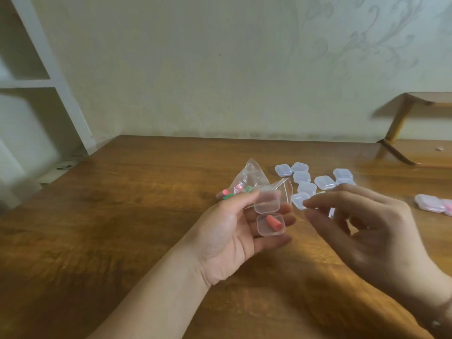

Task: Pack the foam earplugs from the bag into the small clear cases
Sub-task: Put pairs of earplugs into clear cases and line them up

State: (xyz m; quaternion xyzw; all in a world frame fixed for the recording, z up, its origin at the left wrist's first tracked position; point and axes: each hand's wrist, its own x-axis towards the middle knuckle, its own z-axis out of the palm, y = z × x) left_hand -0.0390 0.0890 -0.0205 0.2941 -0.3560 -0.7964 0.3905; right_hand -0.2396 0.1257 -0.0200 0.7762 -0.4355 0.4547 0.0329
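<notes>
My left hand (230, 231) holds a small clear case (265, 216) with its lid swung up, palm facing up above the table. One pink foam earplug (273, 223) lies in the lower half of that case. My right hand (362, 231) hovers just right of it, fingers loosely bent, thumb and forefinger near each other with nothing visible between them. A clear plastic bag (247, 178) with pink and green earplugs (226, 193) lies on the table behind my left hand. Several closed clear cases (303, 177) sit in a cluster beyond my right hand.
The wooden table (122, 216) runs back to a pale wall. Two cases holding pink earplugs (431, 204) lie at the right edge. A wooden stand (403, 128) rises at the back right; a white shelf unit (36, 81) stands at the left.
</notes>
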